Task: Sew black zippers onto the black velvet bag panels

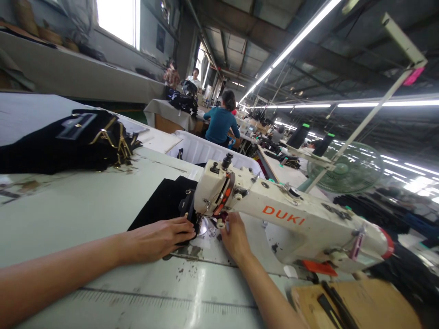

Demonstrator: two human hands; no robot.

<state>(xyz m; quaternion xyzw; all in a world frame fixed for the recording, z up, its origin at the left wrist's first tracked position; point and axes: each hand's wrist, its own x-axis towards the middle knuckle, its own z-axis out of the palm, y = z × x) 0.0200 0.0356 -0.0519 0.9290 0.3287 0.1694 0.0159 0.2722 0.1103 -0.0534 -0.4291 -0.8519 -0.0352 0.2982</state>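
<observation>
Left hand (pixel 161 240) lies flat, unclenched, on the near right edge of black fabric (pixel 154 205) that stretches leftward and away across the counter (pixel 103 205), while the right hand (pixel 235 235), apart and farther off, curls beneath the sewing machine (pixel 284 203), its grip unclear.

Sewing workshop, white sewing machine (pixel 288 217), dark thread cones (pixel 297 138), strip lights (pixel 305 34)

Matt black cloth (pixel 156 201) — smooth painted metal on the sewing machine (pixel 288 208), glossy but chipped finish on the worktable (pixel 113 201) — shiny gold-toned trim (pixel 121 144), ribbed plastic-looking tub (pixel 212 148).
</observation>
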